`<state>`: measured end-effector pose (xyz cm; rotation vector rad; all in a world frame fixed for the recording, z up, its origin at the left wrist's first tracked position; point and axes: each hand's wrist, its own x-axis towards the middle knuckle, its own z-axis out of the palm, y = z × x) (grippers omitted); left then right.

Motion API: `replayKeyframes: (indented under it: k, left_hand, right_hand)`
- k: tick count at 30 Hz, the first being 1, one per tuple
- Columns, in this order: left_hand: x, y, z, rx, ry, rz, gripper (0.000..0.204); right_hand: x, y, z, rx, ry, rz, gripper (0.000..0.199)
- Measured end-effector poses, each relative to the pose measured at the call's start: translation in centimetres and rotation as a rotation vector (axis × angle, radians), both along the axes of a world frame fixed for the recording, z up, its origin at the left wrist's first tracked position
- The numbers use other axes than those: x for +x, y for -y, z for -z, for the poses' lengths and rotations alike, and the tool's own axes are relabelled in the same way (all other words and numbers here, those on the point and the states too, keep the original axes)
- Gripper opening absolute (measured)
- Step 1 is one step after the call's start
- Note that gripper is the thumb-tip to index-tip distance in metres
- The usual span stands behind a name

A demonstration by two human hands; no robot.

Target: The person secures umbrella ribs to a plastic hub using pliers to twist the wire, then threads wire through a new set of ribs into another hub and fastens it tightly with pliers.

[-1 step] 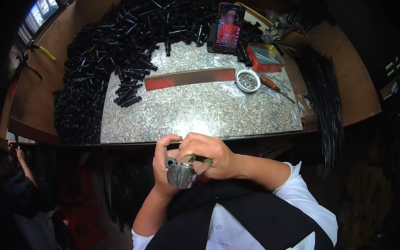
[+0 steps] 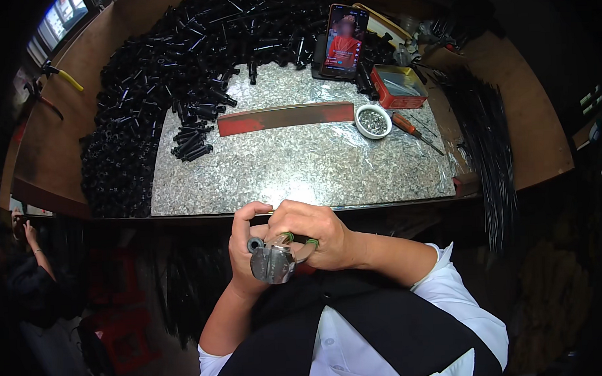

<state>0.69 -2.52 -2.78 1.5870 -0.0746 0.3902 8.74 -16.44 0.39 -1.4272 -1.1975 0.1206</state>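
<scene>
With the right hand (image 2: 319, 228) wrapped closed around the green-banded handles (image 2: 312, 243) of the pliers (image 2: 272, 267), squeeze evenly and hold the broad metal head square. With the left hand (image 2: 243, 238) partly curled, seemingly gripping the black tube (image 2: 254, 244), steady that piece beside the head, on the chest side of the stone-patterned tabletop's (image 2: 300, 168) near edge; leave fingertips clear of the jaws. Hidden behind tool and knuckles: the tube's far end and most left fingers. Impossible to tell: the jaws' gap or contents. Too small to sort: metal bits (image 2: 374, 122) in the white bowl (image 2: 374, 136)
</scene>
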Motion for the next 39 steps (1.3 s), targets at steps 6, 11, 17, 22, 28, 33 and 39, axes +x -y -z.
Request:
replayKeyframes:
  k: [6,11,17,22,28,33,39]
  left_hand:
    - [-0.3,-0.5,-0.3,-0.093,-0.024,0.018,0.069]
    - [-0.8,-1.6,0.2,-0.369,-0.077,0.094,0.066]
    - [-0.3,-1.6,-0.6,-0.165,0.181,-0.215,0.106]
    - [-1.7,-3.8,-0.1,-0.333,-0.018,-0.112,0.107]
    - [-2.1,-5.3,0.0,-0.296,-0.027,-0.203,0.105]
    - [-2.0,-4.6,-0.2,-0.205,-0.008,-0.187,0.098]
    - [-1.8,-4.3,0.5,-0.144,-0.028,-0.141,0.093]
  right_hand:
    - [0.0,-1.1,0.4,-0.011,0.044,-0.023,0.016]
    - [0.2,-2.0,-0.4,-0.114,0.100,-0.069,0.020]
    - [0.1,-4.1,-0.4,-0.146,0.014,-0.045,0.026]
    - [0.4,-2.4,-3.6,-0.523,-0.296,-0.141,0.036]
    - [1.0,1.8,-2.6,-0.574,0.298,-0.070,0.064]
    - [0.0,2.8,-3.3,-0.744,0.524,0.034,0.065]
    - [-0.1,3.0,-2.6,-0.704,0.655,0.112,0.063]
